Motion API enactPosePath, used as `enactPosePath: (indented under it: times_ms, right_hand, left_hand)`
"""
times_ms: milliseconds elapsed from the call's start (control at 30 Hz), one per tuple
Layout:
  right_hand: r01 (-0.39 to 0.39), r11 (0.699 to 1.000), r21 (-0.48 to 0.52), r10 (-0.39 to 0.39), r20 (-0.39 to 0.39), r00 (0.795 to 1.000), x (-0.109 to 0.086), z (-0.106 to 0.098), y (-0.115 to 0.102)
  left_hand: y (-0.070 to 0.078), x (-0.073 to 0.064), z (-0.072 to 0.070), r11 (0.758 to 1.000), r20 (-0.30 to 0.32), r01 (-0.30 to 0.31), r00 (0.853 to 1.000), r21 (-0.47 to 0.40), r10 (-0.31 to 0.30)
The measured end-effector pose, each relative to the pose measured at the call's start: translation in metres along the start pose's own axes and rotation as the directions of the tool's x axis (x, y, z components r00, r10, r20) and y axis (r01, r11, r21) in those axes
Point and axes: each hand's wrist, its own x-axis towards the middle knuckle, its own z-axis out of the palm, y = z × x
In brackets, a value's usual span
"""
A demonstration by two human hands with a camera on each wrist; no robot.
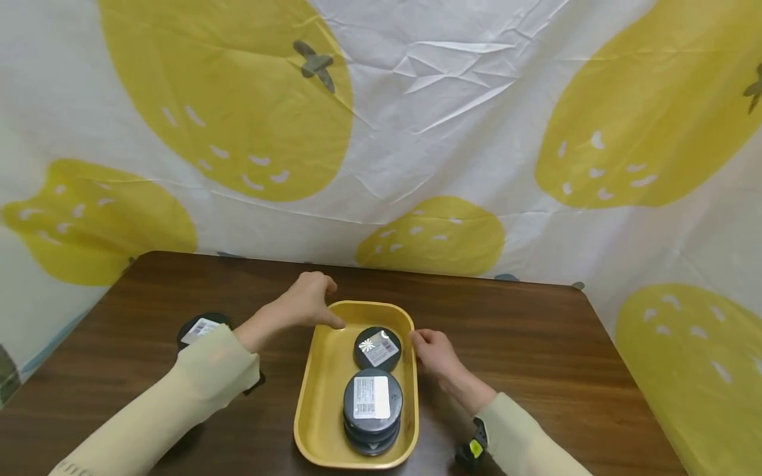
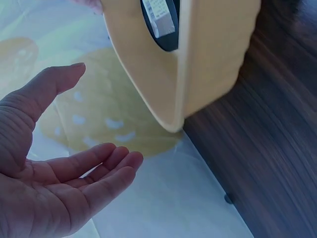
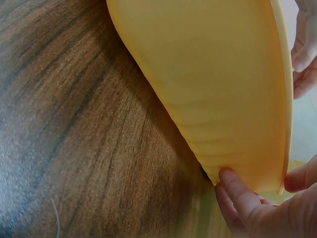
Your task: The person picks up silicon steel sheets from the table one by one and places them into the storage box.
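Note:
A yellow tray (image 1: 321,383) with a raised rim stands on the table. Inside, a flat black round disc with a white label (image 1: 379,348) lies toward the far end. Nearer, a stack of similar black discs (image 1: 373,400) fills the tray's right side. My left hand (image 1: 306,301) hovers by the far left corner, thumb over the rim, fingers spread and holding nothing. The left wrist view shows its palm (image 2: 59,193) apart from the tray. With thumb at the rim and fingertips against the outer wall, my right hand (image 1: 437,357) grips the tray; the right wrist view shows these fingers (image 3: 237,191).
Another labelled black disc (image 1: 202,328) lies on the brown wooden table (image 1: 506,330) left of the tray, partly hidden by my left sleeve. Behind the table hangs a white cloth (image 1: 440,152) printed with yellow fruit. A dark wristband (image 1: 473,448) sits on my right wrist.

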Motion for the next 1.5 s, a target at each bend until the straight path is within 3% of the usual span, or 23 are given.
enactPosePath:
  times_ms: [233, 567, 933, 1200, 1500]
  right_hand:
    - [-0.016, 0.999, 0.05, 0.015, 0.002, 1.0, -0.003, -0.001, 0.0]
    - [-0.023, 0.999, 0.048, 0.023, 0.0, 1.0, -0.003, 0.0, 0.0]
    - [-0.005, 0.999, 0.035, 0.005, 0.011, 1.0, -0.004, 0.0, -0.001]
    - [-0.01, 1.0, 0.026, 0.009, 0.012, 1.0, -0.003, 0.0, 0.0]
    - [-0.012, 1.0, 0.028, 0.012, 0.012, 1.0, -0.002, 0.0, -0.001]
  left_hand:
    - [-0.015, -0.011, -0.01, 0.999, 0.01, 0.051, 0.999, -0.011, -0.05]
    - [-0.038, -0.032, -0.026, 0.997, 0.005, 0.077, 0.997, -0.004, -0.077]
    - [-0.063, -0.052, -0.037, 0.987, 0.023, 0.159, 0.987, 0.011, -0.159]
    - [-0.083, -0.069, -0.039, 0.98, -0.016, 0.2, 0.98, 0.006, -0.2]
    - [-0.107, -0.085, -0.037, 0.979, -0.085, 0.2, 0.977, 0.032, -0.197]
